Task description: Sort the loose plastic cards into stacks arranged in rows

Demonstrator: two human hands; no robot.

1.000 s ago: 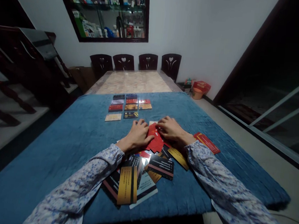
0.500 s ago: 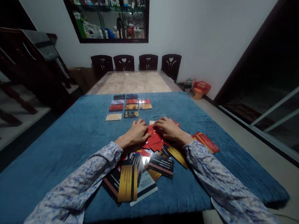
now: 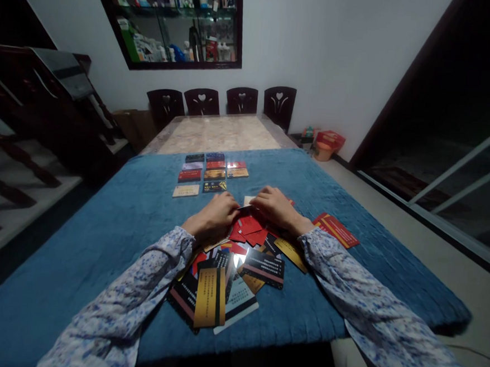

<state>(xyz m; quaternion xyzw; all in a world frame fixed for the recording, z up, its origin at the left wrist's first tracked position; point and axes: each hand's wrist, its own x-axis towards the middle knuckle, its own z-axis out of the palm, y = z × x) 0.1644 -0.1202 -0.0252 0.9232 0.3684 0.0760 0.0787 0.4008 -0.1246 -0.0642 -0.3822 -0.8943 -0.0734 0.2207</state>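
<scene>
My left hand (image 3: 214,214) and my right hand (image 3: 277,208) meet over the far side of a loose heap of cards. Their fingers are closed on the two ends of a thin card (image 3: 245,207), seen almost edge-on, so its face is hidden. Below it lie several red cards (image 3: 250,227). Nearer to me in the heap are a gold card (image 3: 210,299), a pale card (image 3: 240,301) and a black card (image 3: 263,266) with printed lines. My right wrist is above another gold card (image 3: 291,254). Part of the heap is covered by my hands.
Short rows of sorted cards, with a black card (image 3: 214,187) and a cream card (image 3: 186,190) nearest, lie farther off on the blue cloth (image 3: 142,215). Red cards (image 3: 337,230) rest at the right. Dark chairs (image 3: 242,100) stand behind the table's far end.
Both hands have lifted a little off the red cards and now grip a thin card between them. More of the red cards beneath shows. The sorted rows stay as they were.
</scene>
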